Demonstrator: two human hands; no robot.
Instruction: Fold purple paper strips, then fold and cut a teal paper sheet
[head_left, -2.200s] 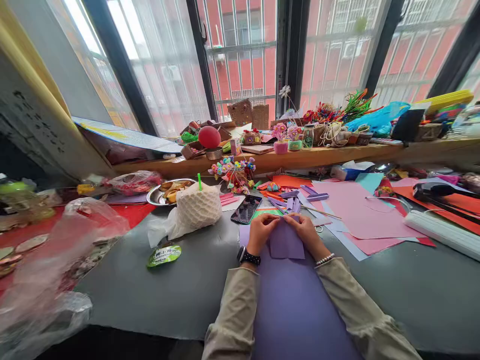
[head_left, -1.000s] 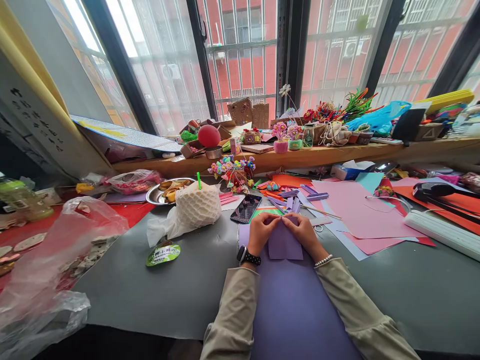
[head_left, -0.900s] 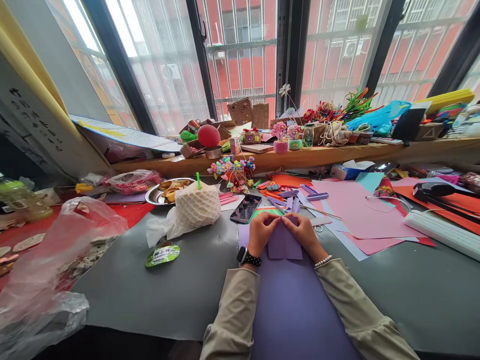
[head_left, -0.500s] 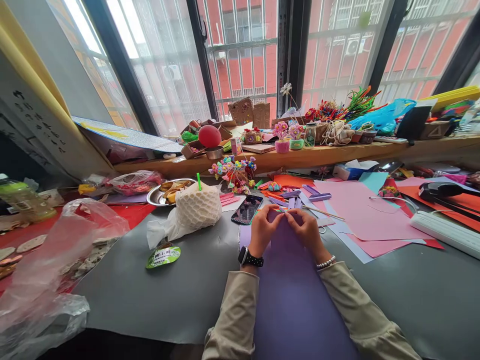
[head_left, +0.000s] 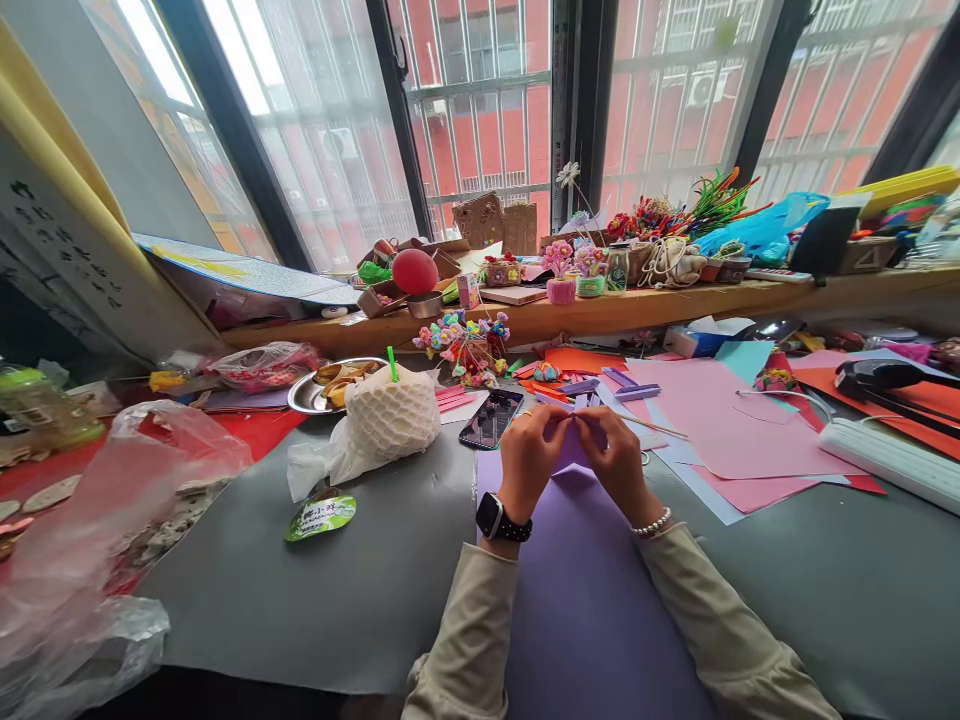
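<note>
Your left hand [head_left: 526, 458] and right hand [head_left: 616, 462] are both clamped on a small purple paper [head_left: 573, 454], above the large purple sheet [head_left: 600, 600]. This sheet lies on the grey table [head_left: 322, 600]; behind are a crowded wooden sill [head_left: 517, 322] and barred windows [head_left: 480, 130].

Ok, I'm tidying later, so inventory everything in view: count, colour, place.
paper piece: one, purple, centre
large sheet: one, purple, beneath paper piece
phone: one, black, left of paper piece
bundle: one, white, left of phone
dish: one, silver, behind bundle
flower bunch: one, multicoloured, behind phone
ball: one, red, on windowsill
loose sheets: several, mostly pink, right
power strip: one, white, far right
plastic bag: one, clear, far left
small clutter: uncountable, mixed, windowsill
left hand: one, beige-sleeved, pinching paper piece
right hand: one, beige-sleeved, likewise
</note>
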